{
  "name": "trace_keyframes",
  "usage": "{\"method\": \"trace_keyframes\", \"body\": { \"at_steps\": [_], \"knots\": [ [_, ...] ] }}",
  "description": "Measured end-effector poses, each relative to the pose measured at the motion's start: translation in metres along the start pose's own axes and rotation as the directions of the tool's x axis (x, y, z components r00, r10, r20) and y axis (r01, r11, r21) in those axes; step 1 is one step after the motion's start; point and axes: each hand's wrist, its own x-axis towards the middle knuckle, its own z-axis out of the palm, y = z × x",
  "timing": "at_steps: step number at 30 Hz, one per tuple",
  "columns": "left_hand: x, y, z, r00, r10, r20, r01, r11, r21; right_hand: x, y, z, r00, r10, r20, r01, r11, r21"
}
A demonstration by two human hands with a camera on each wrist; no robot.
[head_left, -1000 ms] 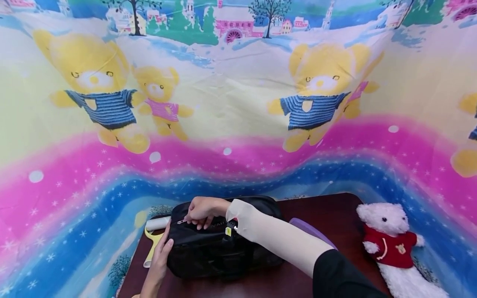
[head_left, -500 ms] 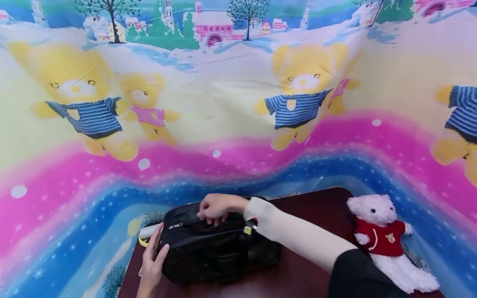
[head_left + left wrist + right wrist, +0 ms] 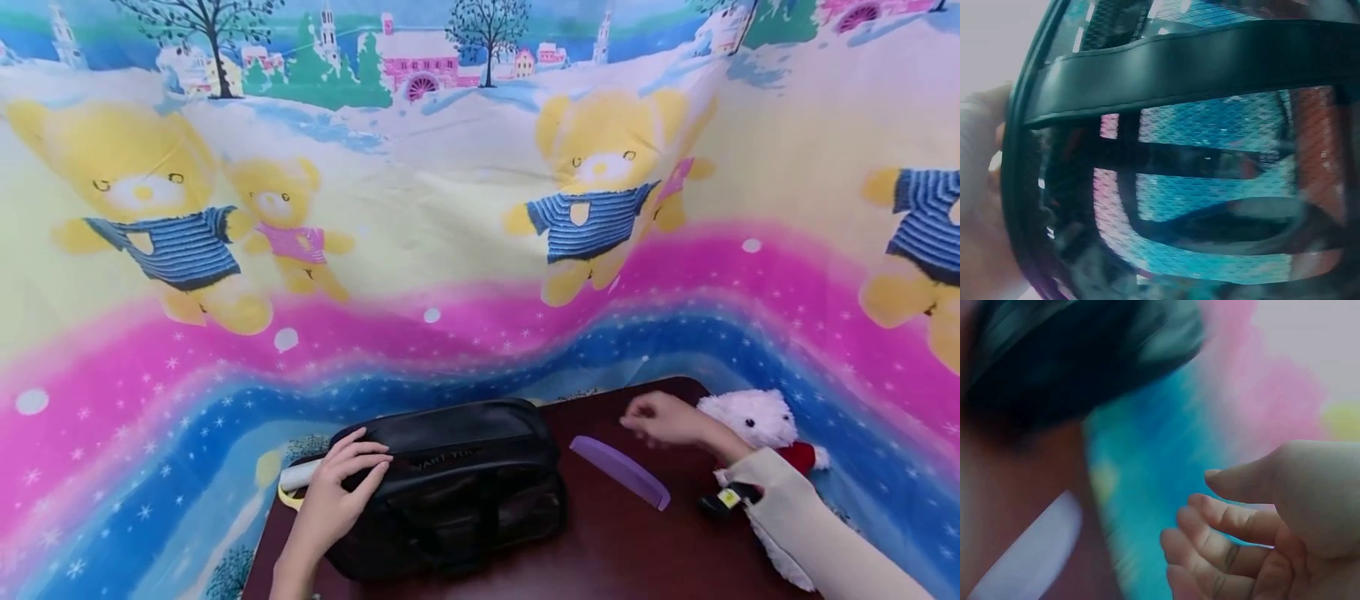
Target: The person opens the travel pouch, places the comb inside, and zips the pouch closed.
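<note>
Head view: left hand on the bag, right hand well apart from it

The bag stands on the table, left of centre, with its long side towards the person. The left hand rests over its left end, fingers spread and reaching onto the top; it seems to steady the bag rather than grasp it. The right hand grips nothing: its fingers are loosely bent, as the right wrist view also shows. It hangs between the comb and the toy, with the forearm in front of the toy. Comb and toy lie right of the bag, probably to leave it room; the roller, at its left, is partly hidden by the left hand.

The bag is black, glossy and box-like with rounded corners, and looks soft enough to dent. Faint lettering runs along its upper edge, too small to read in full. In the left wrist view a smooth dark strap crosses shiny panels showing blue and pink, whether reflected or seen through I cannot tell. Whether the top is fastened is unclear.
</note>
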Motion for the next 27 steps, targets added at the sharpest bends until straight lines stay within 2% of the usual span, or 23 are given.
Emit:
{"method": "trace_keyframes", "body": {
  "at_steps": [2, 3, 5, 7, 10, 12, 15, 18, 22, 27],
  "knots": [
    [0.008, 0.003, -0.006, 0.993, -0.031, 0.115, 0.031, 1.000, 0.002, -0.008, 0.036, 0.015, 0.998, 0.055, -0.030, -0.057, 0.997, -0.054],
    [0.011, 0.003, -0.010, 0.984, -0.052, 0.173, 0.052, 0.999, 0.003, -0.011, 0.052, 0.025, 0.996, 0.076, -0.056, -0.081, 0.993, -0.082],
    [0.018, 0.003, -0.016, 0.951, -0.094, 0.293, 0.096, 0.995, 0.006, -0.013, 0.080, 0.047, 0.987, 0.117, -0.111, -0.133, 0.979, -0.152],
    [0.025, 0.003, -0.021, 0.908, -0.136, 0.397, 0.142, 0.990, 0.013, -0.012, 0.102, 0.070, 0.968, 0.174, -0.180, -0.211, 0.955, -0.209],
    [0.033, 0.002, -0.024, 0.858, -0.165, 0.487, 0.168, 0.985, 0.038, -0.009, 0.122, 0.097, 0.936, 0.229, -0.268, -0.297, 0.920, -0.254],
    [0.037, 0.003, -0.025, 0.840, -0.173, 0.514, 0.177, 0.983, 0.042, -0.007, 0.129, 0.108, 0.917, 0.242, -0.317, -0.329, 0.909, -0.256],
    [0.041, 0.005, -0.025, 0.831, -0.178, 0.528, 0.179, 0.983, 0.048, -0.003, 0.135, 0.116, 0.900, 0.205, -0.383, -0.320, 0.910, -0.264],
    [0.046, 0.007, -0.024, 0.828, -0.183, 0.530, 0.174, 0.982, 0.068, 0.000, 0.139, 0.117, 0.892, 0.183, -0.413, -0.316, 0.906, -0.281],
    [0.052, 0.014, -0.016, 0.823, -0.188, 0.537, 0.159, 0.982, 0.100, 0.002, 0.141, 0.115, 0.897, 0.166, -0.409, -0.297, 0.913, -0.281],
    [0.058, 0.023, -0.004, 0.801, -0.186, 0.569, 0.143, 0.982, 0.121, 0.006, 0.143, 0.117, 0.906, 0.163, -0.390, -0.281, 0.922, -0.267]
  ]
}}
